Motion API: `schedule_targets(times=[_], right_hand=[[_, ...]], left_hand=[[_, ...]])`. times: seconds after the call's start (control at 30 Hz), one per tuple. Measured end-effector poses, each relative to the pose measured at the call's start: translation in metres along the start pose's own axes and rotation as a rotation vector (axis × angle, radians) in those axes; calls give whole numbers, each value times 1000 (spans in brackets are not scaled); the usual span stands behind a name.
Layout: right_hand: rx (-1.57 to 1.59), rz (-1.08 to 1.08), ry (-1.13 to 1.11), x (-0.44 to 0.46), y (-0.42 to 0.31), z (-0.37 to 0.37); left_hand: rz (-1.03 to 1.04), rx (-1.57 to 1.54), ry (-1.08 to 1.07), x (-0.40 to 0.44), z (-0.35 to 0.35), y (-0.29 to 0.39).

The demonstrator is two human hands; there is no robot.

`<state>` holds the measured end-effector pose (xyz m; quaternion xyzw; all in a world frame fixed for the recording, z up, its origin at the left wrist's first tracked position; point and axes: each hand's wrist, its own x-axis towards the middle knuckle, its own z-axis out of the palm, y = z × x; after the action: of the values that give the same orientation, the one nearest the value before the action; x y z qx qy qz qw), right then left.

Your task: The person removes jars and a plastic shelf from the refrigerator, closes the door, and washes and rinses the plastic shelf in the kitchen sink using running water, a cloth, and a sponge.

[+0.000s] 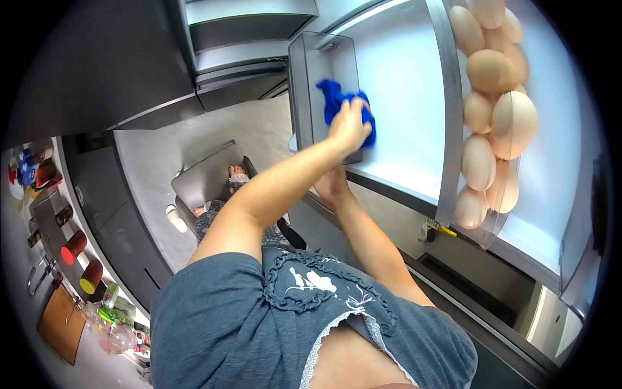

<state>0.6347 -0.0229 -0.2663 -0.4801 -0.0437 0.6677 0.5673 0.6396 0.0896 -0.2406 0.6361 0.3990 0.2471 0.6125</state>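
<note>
A crumpled blue cloth [334, 107] is gripped in my left hand [350, 123], its fingers bunched over the fabric. The cloth presses against the inside of a clear plastic bin [304, 91] at the left side of the white, lit fridge interior [405, 91]. Below it, my right hand [334, 185] is at the near end of the bin. My left forearm crosses in front of that hand, and its fingers are hidden, so I cannot see how it holds the bin.
Several eggs [489, 71] fill a clear rack on the right. Dark cabinet doors [91, 58] stand at upper left. A grey bin [210, 172] stands on the floor by my feet. Jars [74, 246] and a wooden cutting board [61, 324] are on the left counter.
</note>
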Motion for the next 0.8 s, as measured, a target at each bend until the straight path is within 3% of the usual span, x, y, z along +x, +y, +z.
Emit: schedule_targets(times=[0.1, 0.23, 0.3, 0.4, 0.43, 0.57, 0.67, 0.8], right_hand=[[-41, -12, 76, -3, 1, -7], [40, -18, 76, 4, -1, -14], [63, -60, 168, 2, 0, -15], [197, 6, 201, 5, 6, -29], [204, 27, 200, 3, 6, -29], [237, 43, 191, 2, 3, -26], [260, 52, 203, 2, 6, -31], [274, 38, 227, 9, 9, -41]], left_hand=[[-44, 66, -388, -27, 2, -4], [14, 199, -653, -3, -4, 1], [141, 530, -722, 13, -6, 6], [281, 828, -410, 48, -35, 16], [380, 942, -157, 60, -41, 11], [320, 1473, -163, 95, -63, -18], [149, 1383, -118, 97, -39, -28], [175, 1223, -239, 69, -14, -38]])
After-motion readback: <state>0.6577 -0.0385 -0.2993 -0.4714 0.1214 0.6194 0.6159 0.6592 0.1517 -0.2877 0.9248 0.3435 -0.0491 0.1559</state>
